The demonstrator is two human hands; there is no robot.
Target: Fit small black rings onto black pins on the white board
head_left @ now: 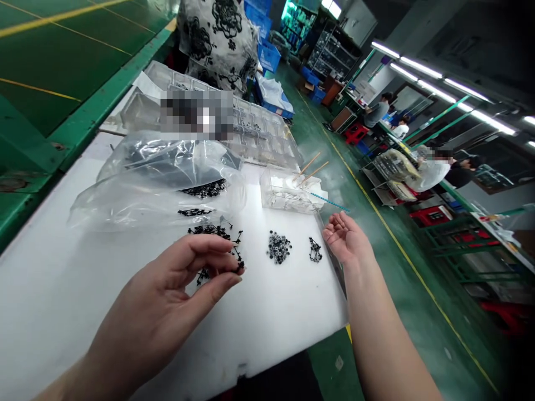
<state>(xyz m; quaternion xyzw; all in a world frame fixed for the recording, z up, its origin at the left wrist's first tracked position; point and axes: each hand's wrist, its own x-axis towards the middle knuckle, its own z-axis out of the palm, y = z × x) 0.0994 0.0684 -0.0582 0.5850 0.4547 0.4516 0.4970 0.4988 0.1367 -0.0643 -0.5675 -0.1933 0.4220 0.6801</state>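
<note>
Over the white work board [75, 301], left-hand fingers [200, 250] parted around small black plastic parts [215, 233]; right-hand fingers [338, 228] curled.

We're not catching any readable text here, folks: no labels, brands, numbers or signs that we can make out anywhere. We're only seeing a pixelated patch [196, 115] covering something beyond the far edge of the white work table [71, 295], so whatever's under there isn't telling us anything.
</note>
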